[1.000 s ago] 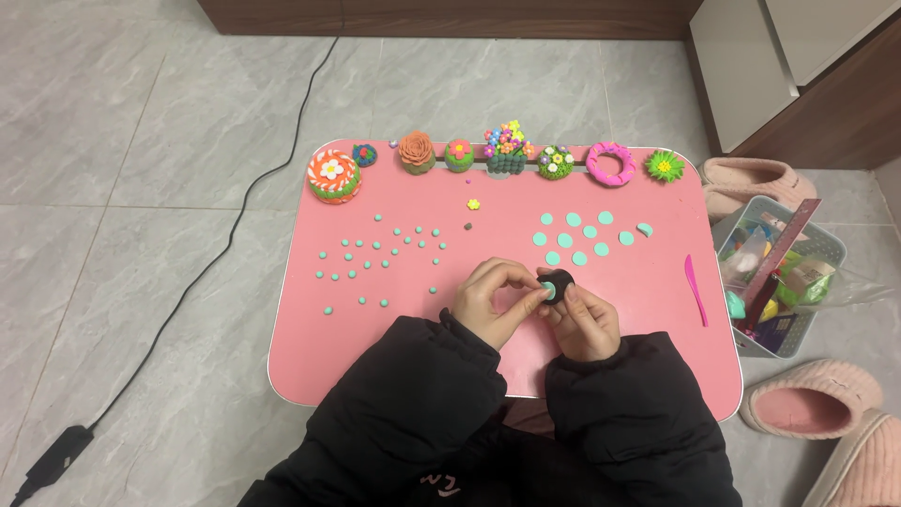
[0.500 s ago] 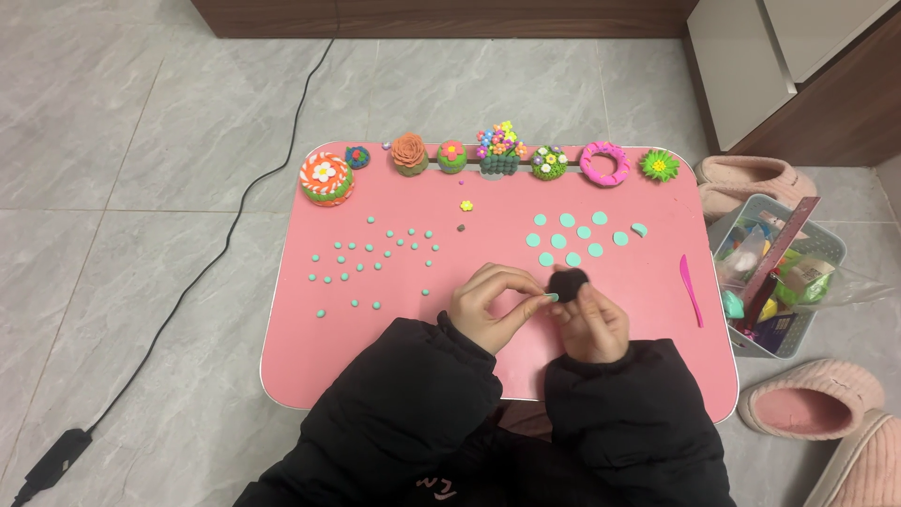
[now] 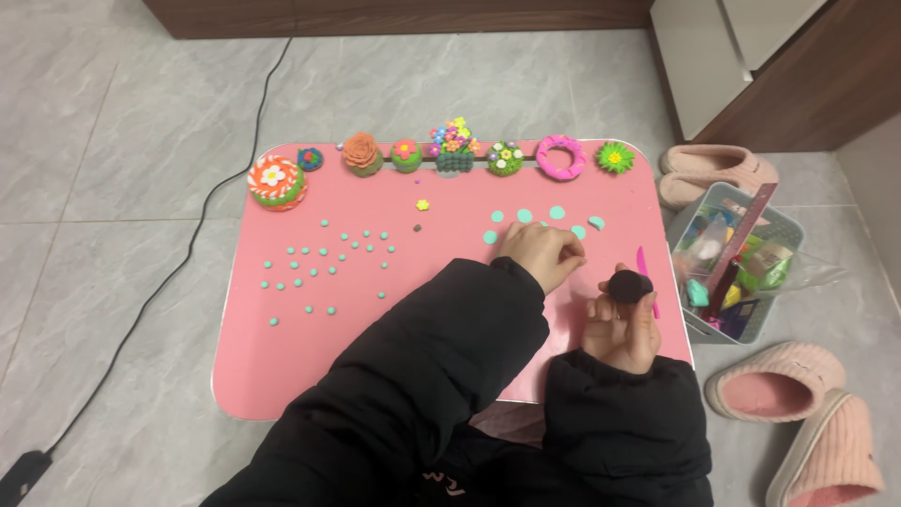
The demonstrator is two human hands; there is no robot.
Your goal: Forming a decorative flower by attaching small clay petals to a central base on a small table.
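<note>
My right hand is near the right edge of the pink table, raised a little and shut on a dark brown clay ball pinched in its fingertips. My left hand reaches forward, fingers bunched together, onto a group of flat teal clay discs. Whether it holds a disc is hidden by the fingers. Several tiny teal clay dots are scattered over the left half of the table.
Along the far edge stand finished clay models: a striped cake, a rose, flower pots, a pink doughnut. A pink tool lies by the right edge. A supply basket, slippers and a black cable are on the floor.
My hands have parted: the left one moved forward from the ball to the teal discs, and the right one drew back to the right with the dark ball.
</note>
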